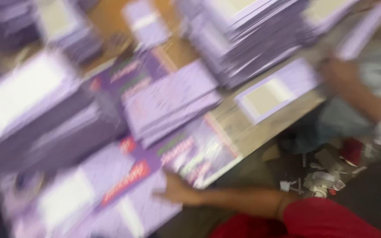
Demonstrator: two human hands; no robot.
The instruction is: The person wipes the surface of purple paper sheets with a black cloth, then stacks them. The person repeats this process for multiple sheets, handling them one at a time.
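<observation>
Through heavy blur, one hand (177, 191), red-sleeved, lies flat with fingers spread on the purple printed sheets (155, 176) at the table's (265, 128) near edge, seemingly steadying them; the other hand isn't visible.

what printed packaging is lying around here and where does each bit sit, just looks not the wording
Flat printed carton sheet: front table edge under the person's hand, purple with red and white patches.
Stack of purple sheets: table centre, fanned and rectangular.
Tall stack: top centre, lilac edges with a pale top.
Small stack: right edge of the wooden table, purple with a cream panel.
Big stack: left, lilac, badly blurred.
</observation>
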